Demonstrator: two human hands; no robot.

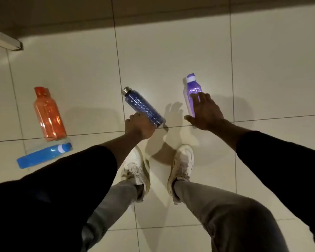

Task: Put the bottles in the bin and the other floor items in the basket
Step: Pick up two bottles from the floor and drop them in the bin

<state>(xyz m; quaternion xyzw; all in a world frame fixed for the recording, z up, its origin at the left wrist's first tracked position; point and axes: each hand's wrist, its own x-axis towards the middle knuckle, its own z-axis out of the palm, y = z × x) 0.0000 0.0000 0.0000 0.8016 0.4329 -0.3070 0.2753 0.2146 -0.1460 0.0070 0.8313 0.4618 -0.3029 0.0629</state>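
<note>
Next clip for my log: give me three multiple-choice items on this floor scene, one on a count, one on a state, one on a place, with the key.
1. How many bottles lie on the tiled floor?
A. two
B. four
C. six

2. The left hand is:
A. gripping the dark blue bottle
B. flat on the tiles
C. raised and empty

3. The light blue bottle lies:
A. beside the base of the orange bottle
B. on a shelf
C. inside a bin

Key:
1 B: orange, light blue, dark blue, plus the purple bottle.
2 A: its fingers curl round the bottle's lower end.
3 A: its capped end sits by the orange base.
</note>
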